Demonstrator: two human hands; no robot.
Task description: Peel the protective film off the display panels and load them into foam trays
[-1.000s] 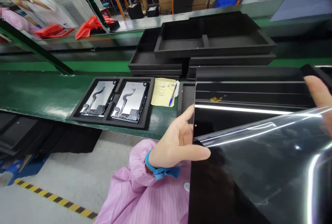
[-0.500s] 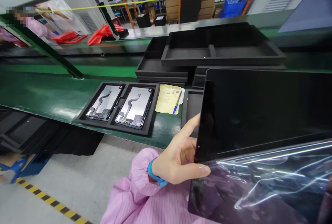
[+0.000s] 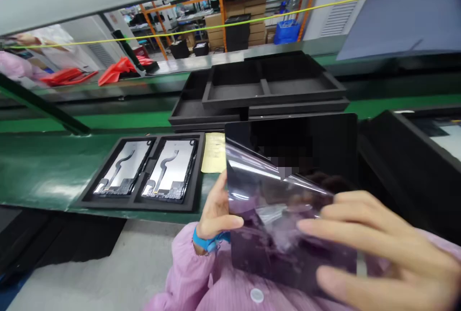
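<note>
My left hand (image 3: 218, 215) grips the left edge of a black tablet screen panel (image 3: 334, 143), thumb on the front face. The panel is tilted up towards me with its glossy side showing. A clear protective film (image 3: 266, 191) lies over its lower part, its upper edge running slantwise across the glass and catching the light. Over the lower right of the film is my right hand (image 3: 389, 244), fingers stretched and apart, somewhat blurred; whether the fingertips press on the film I cannot tell. A blue band circles my left wrist.
On the green bench, a black foam tray (image 3: 135, 200) holds two screen modules, backs up, beside a yellow note (image 3: 213, 155). Stacked black trays (image 3: 273, 102) stand behind the panel. At right, another black tray (image 3: 414, 157) leans; a green post (image 3: 46, 107) rises at left.
The panel has moved left and now shows whole, my left hand still on it. My right hand has come into view over the film, whose upper edge now slants the other way.
</note>
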